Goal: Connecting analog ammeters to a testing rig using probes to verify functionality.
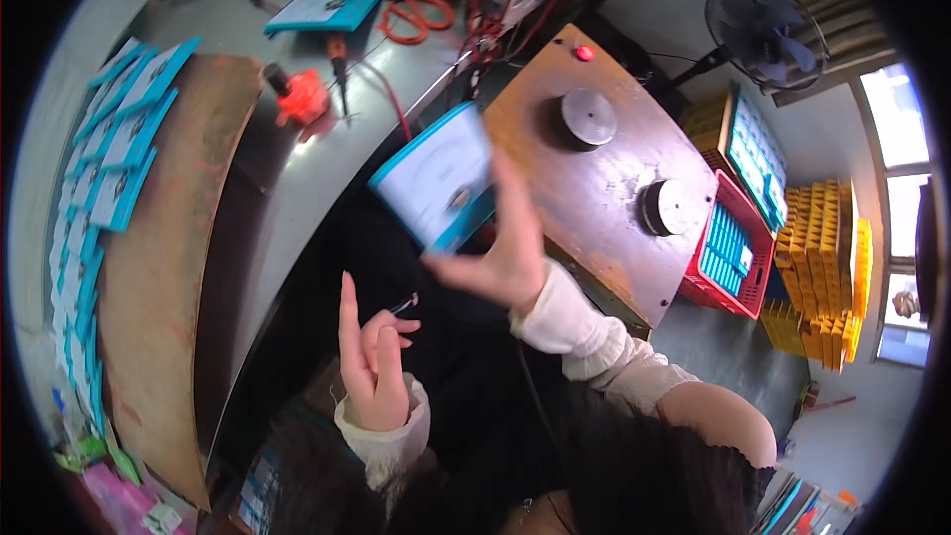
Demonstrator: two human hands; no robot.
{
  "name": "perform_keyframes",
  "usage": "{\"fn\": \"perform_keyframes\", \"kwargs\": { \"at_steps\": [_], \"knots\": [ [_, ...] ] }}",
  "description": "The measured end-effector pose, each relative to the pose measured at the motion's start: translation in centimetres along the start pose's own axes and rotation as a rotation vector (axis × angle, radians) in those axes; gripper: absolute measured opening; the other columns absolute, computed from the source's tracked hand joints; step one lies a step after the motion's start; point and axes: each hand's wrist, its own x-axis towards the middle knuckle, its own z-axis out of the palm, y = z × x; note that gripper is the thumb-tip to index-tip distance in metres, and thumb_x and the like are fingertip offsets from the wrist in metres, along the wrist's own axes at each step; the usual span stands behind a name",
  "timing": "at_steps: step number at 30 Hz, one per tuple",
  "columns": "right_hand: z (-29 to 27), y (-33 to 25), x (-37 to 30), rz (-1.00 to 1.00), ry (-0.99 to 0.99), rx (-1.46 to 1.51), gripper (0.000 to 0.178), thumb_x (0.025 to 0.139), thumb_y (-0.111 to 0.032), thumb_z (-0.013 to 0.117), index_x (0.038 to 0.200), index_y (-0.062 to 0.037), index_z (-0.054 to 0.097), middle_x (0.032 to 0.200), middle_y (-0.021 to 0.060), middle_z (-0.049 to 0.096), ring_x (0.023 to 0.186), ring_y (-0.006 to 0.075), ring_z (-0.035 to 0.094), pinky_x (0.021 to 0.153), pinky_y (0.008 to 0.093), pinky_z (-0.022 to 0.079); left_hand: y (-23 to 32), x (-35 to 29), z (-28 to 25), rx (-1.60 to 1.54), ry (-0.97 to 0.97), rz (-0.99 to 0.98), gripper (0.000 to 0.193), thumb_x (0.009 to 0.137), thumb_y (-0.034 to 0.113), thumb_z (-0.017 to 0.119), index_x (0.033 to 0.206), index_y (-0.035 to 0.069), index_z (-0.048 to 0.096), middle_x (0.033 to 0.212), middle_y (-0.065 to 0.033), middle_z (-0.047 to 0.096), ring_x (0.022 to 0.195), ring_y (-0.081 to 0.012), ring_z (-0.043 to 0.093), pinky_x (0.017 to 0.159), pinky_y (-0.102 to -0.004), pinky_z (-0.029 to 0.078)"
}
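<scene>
My right hand [503,238] grips a flat teal-and-white box [436,173] between thumb and fingers, holding it tilted above my dark lap. A small round picture shows on its white face. Lower and to the left, my left hand [374,362] is held up apart from the box. Its index finger points away from me and the other fingers are loosely bent. A small shiny thing [406,304] shows just beyond those fingers; whether they touch it I cannot tell. Another such box [325,10] lies on the metal bench [297,173] at the far left.
Overlapping teal-and-white boxes [109,154] line a brown board [163,267] at left. Orange-handled scissors [416,18], a screwdriver [340,64] and an orange object [300,96] lie on the bench. At right are a machine table [614,178] with metal discs, a red crate [755,282] and a fan [768,35].
</scene>
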Motion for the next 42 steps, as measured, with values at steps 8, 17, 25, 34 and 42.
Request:
{"fn": "perform_keyframes", "kwargs": {
  "at_steps": [8,17,25,34,42],
  "knots": [
    [-9.9,16.2,5.7,0.258,0.494,-0.604,0.098,0.058,-0.041,0.084,0.128,0.0108,0.041,0.113,0.0260,0.057,0.104,0.0390,0.056,0.090,0.0436,0.045,-2.4,0.2,-1.3,0.064,0.034,-0.085,0.045,0.100,0.011,0.041,0.142,-0.002,0.034,0.095,-0.0062,0.063,0.085,-0.0101,0.061,0.074,-0.0206,0.046],
    [-10.3,17.4,5.6,0.128,0.427,-0.493,0.097,0.060,-0.042,0.086,0.129,0.0111,0.041,0.118,0.0284,0.053,0.111,0.0403,0.053,0.097,0.0446,0.041,-3.4,-0.9,-0.2,-0.026,-0.054,-0.056,0.047,0.093,-0.001,0.052,0.139,-0.001,0.040,0.094,-0.0038,0.058,0.089,-0.0093,0.058,0.080,-0.0215,0.046],
    [0.0,4.0,0.0,0.230,0.104,0.255,0.104,0.055,-0.021,0.089,0.138,0.0068,0.031,0.119,0.0187,0.049,0.112,0.0325,0.049,0.093,0.0448,0.044,-2.1,-0.9,0.7,0.206,0.087,0.060,0.047,0.088,0.006,0.062,0.133,0.001,0.050,0.094,-0.0123,0.066,0.077,-0.0140,0.062,0.067,-0.0255,0.050],
    [5.4,-7.1,-4.2,0.191,-0.625,0.581,0.083,0.072,-0.008,0.081,0.136,0.0072,0.032,0.125,0.0210,0.053,0.109,0.0265,0.059,0.090,0.0381,0.050,-0.3,-3.3,-6.4,-0.223,0.499,-0.146,0.040,0.092,0.007,0.058,0.127,-0.001,0.043,0.088,-0.0119,0.069,0.059,-0.0107,0.061,0.051,-0.0190,0.044],
    [5.0,-7.3,-6.0,0.579,-0.684,0.756,0.019,0.084,0.007,0.067,0.102,0.0050,0.061,0.095,0.0099,0.068,0.085,0.0110,0.065,0.077,0.0229,0.053,-1.2,-3.9,-7.8,-0.284,0.412,-0.182,0.043,0.090,0.013,0.064,0.125,-0.001,0.041,0.084,-0.0112,0.068,0.060,-0.0119,0.062,0.050,-0.0184,0.041]
  ]
}}
